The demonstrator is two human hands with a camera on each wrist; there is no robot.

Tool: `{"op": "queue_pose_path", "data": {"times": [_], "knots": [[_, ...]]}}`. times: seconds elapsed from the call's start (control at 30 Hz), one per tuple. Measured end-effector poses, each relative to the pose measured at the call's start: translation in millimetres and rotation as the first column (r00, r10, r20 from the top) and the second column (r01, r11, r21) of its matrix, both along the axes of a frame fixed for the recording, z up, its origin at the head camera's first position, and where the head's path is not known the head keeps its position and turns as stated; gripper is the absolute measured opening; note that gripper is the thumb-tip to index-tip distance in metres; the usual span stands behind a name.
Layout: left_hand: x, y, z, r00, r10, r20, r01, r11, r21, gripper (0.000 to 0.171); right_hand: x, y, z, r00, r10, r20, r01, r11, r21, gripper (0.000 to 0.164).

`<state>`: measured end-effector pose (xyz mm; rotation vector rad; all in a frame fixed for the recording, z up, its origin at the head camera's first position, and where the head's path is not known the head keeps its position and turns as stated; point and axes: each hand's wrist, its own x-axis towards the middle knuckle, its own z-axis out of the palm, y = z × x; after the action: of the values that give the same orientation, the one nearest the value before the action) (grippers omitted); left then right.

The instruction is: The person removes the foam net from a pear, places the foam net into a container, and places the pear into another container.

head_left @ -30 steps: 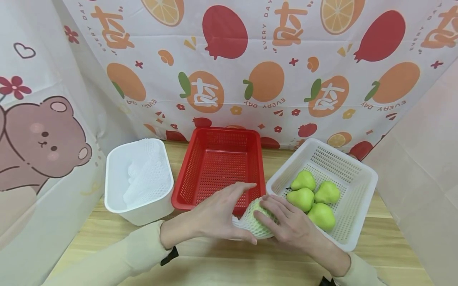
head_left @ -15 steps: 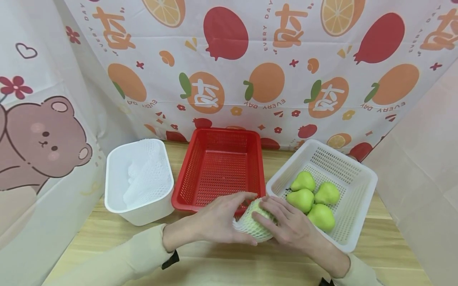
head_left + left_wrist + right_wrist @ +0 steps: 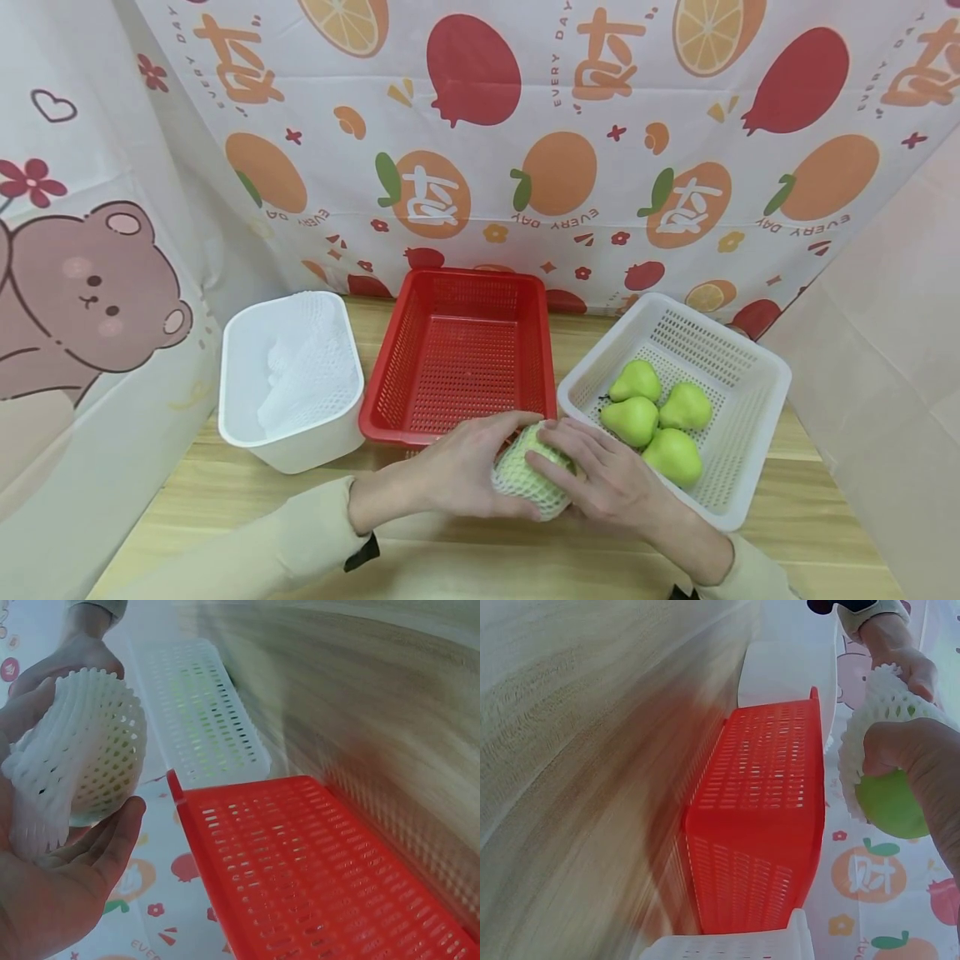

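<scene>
A green pear (image 3: 891,808) sits inside a white foam net sleeve (image 3: 522,483), held between both hands above the table's near side. My left hand (image 3: 467,468) cups it from the left, thumb below and fingers at the far side; the left wrist view shows the loose end of the net against the palm. From the right, my right hand (image 3: 611,482) grips the pear with its fingers over the top. Bare green skin shows by the right thumb in the right wrist view. Both palms hide part of the fruit.
A red basket (image 3: 384,375) stands just beyond the hands. On the right, a white basket (image 3: 750,433) holds several green pears (image 3: 675,456). To the left, a white bin (image 3: 292,446) contains white foam nets (image 3: 311,375). Printed cloth hangs behind.
My left fingers and thumb, spread wide before, have drawn in around the netted pear. The net's loose end has gone into the left palm. The right hand stays nearly in place.
</scene>
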<state>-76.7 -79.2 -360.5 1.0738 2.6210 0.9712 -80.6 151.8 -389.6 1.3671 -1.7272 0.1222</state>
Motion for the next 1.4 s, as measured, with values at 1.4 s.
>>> {"op": "queue_pose_path", "data": {"times": [1.4], "knots": [[1.9,-12.0,-24.4,0.998,0.031,-0.045,-0.014,0.939,0.343,0.085,0.7,21.4,41.9,0.867,0.188,0.462,-0.116,0.977,-0.178,0.054]]}}
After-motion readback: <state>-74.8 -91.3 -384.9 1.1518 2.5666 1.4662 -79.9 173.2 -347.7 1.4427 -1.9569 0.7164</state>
